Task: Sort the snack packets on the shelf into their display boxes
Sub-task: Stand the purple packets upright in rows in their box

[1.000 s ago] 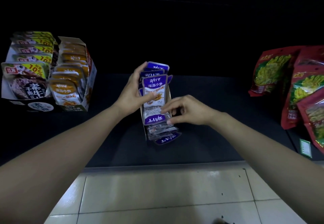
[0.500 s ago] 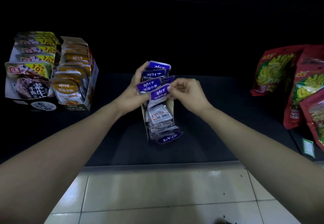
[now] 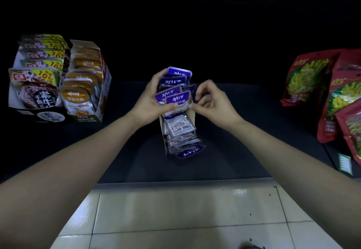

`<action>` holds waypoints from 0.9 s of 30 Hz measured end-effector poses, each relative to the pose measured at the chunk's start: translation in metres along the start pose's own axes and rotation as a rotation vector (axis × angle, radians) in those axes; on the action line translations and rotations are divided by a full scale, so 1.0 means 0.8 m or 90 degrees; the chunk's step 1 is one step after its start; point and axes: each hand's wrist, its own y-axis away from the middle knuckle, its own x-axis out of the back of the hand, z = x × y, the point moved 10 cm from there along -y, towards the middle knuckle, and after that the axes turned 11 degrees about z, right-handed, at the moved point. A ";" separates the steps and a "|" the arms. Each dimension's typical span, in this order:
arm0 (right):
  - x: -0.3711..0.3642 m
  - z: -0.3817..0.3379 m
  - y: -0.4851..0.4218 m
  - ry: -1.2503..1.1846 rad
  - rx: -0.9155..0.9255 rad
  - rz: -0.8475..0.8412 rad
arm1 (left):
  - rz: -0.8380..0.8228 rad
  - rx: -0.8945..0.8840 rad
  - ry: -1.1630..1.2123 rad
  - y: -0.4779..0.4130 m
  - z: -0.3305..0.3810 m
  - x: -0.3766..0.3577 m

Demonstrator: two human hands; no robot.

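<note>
The left hand [image 3: 150, 100] grips a fan of upright purple packets [image 3: 176, 99] at the far end of their narrow display box [image 3: 192, 117], thumb across the front one. The right hand [image 3: 214, 102], just beside it, has its curled fingertips at that packet's right edge; I cannot tell whether they actually pinch it. Nearer than both hands lie toppled packets [image 3: 179, 128], barcodes up. They look light, thin, slick and bendy, so they are probably best squeezed by the sealed top headers, several together.

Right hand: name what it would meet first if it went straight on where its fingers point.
The front purple packet, which the left hand holds upright in the box. The right hand points left at that packet's right edge; whether its fingertips touch it is unclear.
</note>
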 end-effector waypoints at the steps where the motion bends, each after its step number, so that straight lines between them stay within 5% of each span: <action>1: -0.005 0.003 0.007 0.052 0.026 -0.074 | -0.002 0.001 0.008 0.001 0.000 0.000; 4: -0.028 0.019 0.034 0.240 0.106 -0.285 | 0.003 0.008 0.039 0.001 0.000 0.000; 6: -0.037 0.021 0.039 0.318 0.159 -0.308 | 0.009 0.012 0.047 0.001 -0.002 0.000; 18: -0.019 -0.021 0.003 0.090 0.098 -0.085 | 0.034 -0.033 0.007 0.010 0.011 0.008; 27: -0.017 0.003 -0.004 0.019 -0.016 -0.048 | 0.159 -0.285 -0.270 0.038 0.057 0.027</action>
